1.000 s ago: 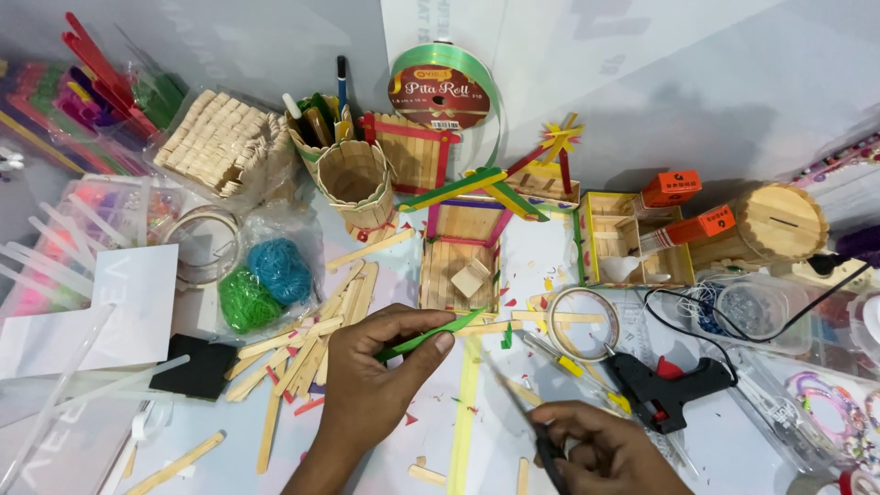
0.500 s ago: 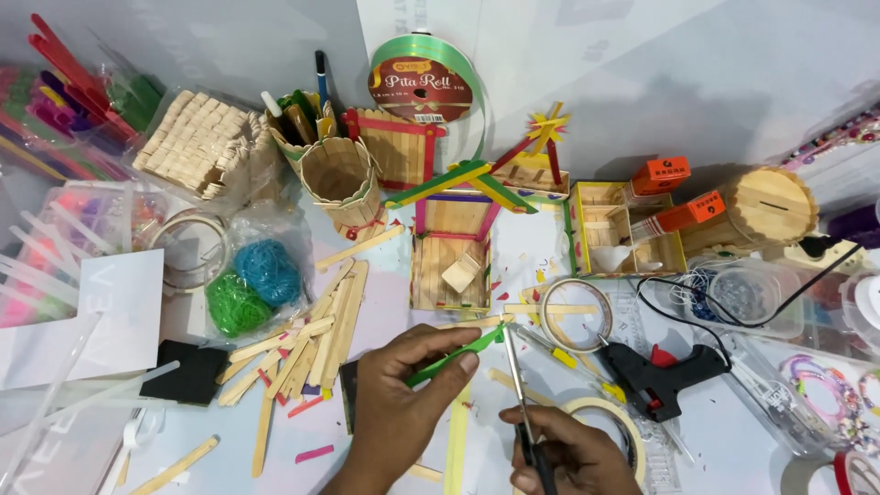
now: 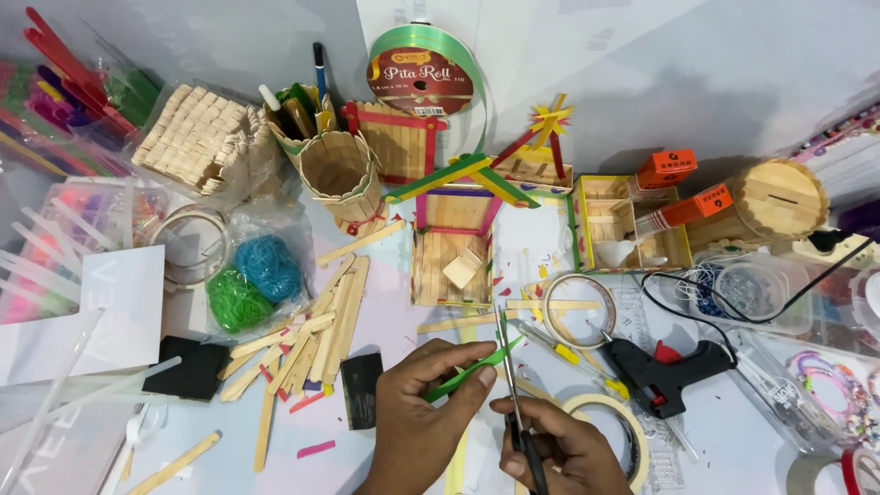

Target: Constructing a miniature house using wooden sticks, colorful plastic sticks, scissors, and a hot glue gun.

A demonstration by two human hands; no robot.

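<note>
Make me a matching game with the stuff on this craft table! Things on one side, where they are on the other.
Things:
1. green stick
2. scissors
3. glue gun
4. ribbon roll

Places:
a. lying on the table right of the hands
b. in the right hand
c. at the top, by the wall
d. pinched in the left hand

Pairs: 1-d, 2-b, 3-a, 4-c

Open white tabletop is being left at lower right; passage leftward is being blocked by loose plain wooden craft sticks, rightward by the black glue gun.
</note>
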